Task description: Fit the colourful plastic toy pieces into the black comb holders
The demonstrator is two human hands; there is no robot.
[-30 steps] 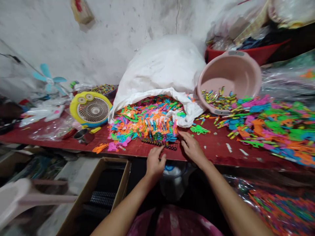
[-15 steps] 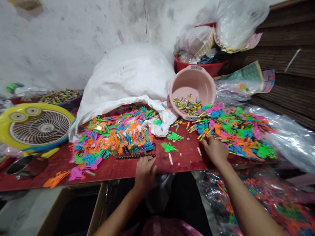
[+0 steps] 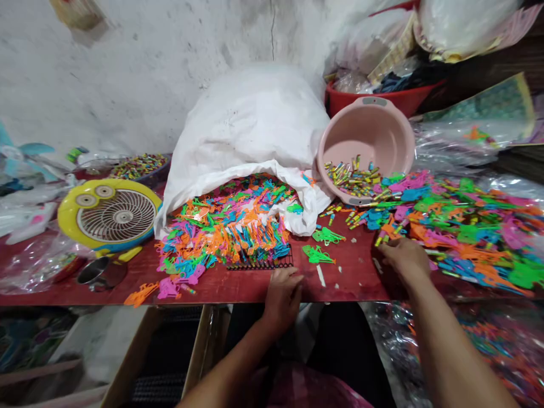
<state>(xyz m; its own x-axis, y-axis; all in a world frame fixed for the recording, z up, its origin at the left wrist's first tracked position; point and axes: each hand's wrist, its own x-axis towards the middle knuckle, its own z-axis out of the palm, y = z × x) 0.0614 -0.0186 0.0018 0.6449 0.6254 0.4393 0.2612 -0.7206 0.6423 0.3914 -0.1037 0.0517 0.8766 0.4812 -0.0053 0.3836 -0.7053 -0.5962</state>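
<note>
Anything under the right hand's fingers is hidden from view.

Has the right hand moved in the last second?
Yes, rightward: the right hand is now farther from the black comb rack, at the edge of the plastic pile.

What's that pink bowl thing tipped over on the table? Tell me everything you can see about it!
The pink basin looks like smooth plastic, round and deep, with a rolled rim and grey patches at its top and bottom edges. It is tipped up on its edge, with its open side facing the person. Small yellow and green pieces lie in its lower part and spill over the rim. It rests on the red table, beside the white sack, with the red tub behind it.
</note>
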